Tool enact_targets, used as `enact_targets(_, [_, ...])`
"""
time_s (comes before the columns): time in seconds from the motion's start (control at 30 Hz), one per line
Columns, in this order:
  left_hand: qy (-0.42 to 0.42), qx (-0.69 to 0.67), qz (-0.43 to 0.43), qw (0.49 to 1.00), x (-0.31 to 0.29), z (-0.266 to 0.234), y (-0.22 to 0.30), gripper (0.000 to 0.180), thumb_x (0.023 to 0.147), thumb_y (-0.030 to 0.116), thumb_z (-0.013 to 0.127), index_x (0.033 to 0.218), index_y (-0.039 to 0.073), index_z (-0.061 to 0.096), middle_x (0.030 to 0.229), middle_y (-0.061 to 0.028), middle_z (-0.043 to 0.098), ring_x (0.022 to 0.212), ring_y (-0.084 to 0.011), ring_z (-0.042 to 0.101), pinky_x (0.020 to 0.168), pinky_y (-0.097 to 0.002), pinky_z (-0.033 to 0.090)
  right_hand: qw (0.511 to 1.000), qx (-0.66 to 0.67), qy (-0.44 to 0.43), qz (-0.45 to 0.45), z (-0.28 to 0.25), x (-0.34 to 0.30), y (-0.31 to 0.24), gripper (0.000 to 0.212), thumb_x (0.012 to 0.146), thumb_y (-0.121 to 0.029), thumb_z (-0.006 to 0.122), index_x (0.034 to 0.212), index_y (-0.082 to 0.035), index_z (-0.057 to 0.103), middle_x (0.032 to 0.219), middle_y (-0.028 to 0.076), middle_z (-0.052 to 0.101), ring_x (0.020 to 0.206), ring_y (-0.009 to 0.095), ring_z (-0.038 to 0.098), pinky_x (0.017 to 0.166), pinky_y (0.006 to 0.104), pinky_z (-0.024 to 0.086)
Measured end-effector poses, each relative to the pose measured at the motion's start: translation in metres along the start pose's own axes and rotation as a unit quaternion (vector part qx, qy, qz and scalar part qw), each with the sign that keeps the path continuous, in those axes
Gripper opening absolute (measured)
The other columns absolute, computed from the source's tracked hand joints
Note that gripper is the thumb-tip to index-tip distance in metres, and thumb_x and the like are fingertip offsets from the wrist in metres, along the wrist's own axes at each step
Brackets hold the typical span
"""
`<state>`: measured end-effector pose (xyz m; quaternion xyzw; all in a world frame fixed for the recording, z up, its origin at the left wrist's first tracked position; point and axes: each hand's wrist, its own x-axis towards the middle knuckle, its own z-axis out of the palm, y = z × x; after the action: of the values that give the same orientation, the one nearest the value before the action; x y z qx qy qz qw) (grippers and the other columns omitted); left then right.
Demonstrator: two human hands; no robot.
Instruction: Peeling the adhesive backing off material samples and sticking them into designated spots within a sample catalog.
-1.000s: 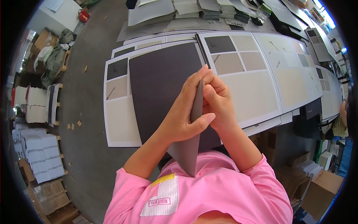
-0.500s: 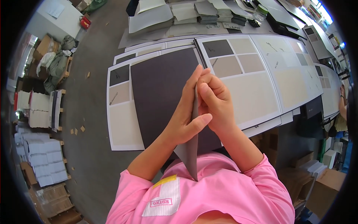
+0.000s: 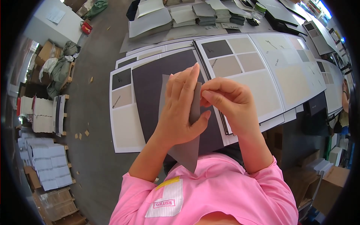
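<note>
Close above the pink smock (image 3: 225, 191), the left hand (image 3: 180, 112) lies nearly flat along a thin grey sample sheet (image 3: 185, 150), fingers straight up its face and thumb hooked round its right edge. Beside it, the right hand (image 3: 228, 101) is curled, fingertips pinching the sheet's upper edge; the exact grip is hidden behind the left fingers. Beyond lies a matte dark board (image 3: 150, 82) on a white swatch chart (image 3: 123, 123), with pale swatch boards (image 3: 262, 75) and grey stacks (image 3: 183, 15) farther back.

Bright, even light, sharp — fisheye-bent edges
</note>
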<state>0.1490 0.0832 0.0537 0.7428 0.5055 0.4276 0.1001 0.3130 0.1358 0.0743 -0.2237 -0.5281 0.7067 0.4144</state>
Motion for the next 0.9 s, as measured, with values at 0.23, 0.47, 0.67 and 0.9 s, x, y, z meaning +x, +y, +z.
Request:
enact_targets(0.23, [-0.022,0.098,0.007,0.995,0.001,0.001,0.006,0.093,0.071,0.022,0.070,0.152,0.002,0.030,0.141,-0.0172,0.043,0.129,-0.0382,0.042,0.112,-0.0615,0.020,0.999,-0.017,0.012,0.033,-0.003,-0.005,-0.009,0.011,0.093,0.000,0.062,0.100,0.006,0.068,0.088,0.006,0.069,0.084,0.012,0.066,0.075,0.0240,0.053])
enact_targets(0.47, [-0.015,-0.090,0.049,0.995,0.000,0.003,0.004,0.070,0.086,0.035,0.064,0.146,0.004,0.045,0.144,-0.0163,0.044,0.130,-0.0374,0.043,0.114,-0.0559,0.023,0.996,0.064,0.026,0.053,-0.007,-0.008,0.002,0.007,0.087,-0.004,0.059,0.084,0.001,0.063,0.076,0.001,0.062,0.070,0.008,0.057,0.064,0.0233,0.046])
enact_targets(0.67, [0.104,0.018,0.138,0.985,-0.002,0.013,-0.003,0.028,0.087,0.017,0.069,0.115,0.015,0.072,0.135,-0.0117,0.059,0.132,-0.0333,0.050,0.117,-0.0488,0.025,0.960,0.273,0.006,0.058,-0.016,-0.018,0.018,0.011,0.088,-0.005,0.052,0.082,-0.001,0.060,0.109,0.010,0.064,0.066,0.010,0.055,0.062,0.0233,0.044])
enact_targets(0.9, [0.096,-0.048,0.127,0.986,0.020,0.027,0.011,0.026,0.081,0.011,0.072,0.107,0.010,0.073,0.127,-0.0103,0.064,0.125,-0.0321,0.056,0.114,-0.0485,0.030,0.986,0.149,0.044,0.061,-0.025,-0.034,0.017,0.012,0.089,-0.007,0.046,0.084,-0.001,0.055,0.137,0.019,0.055,0.065,0.008,0.055,0.060,0.0243,0.048])
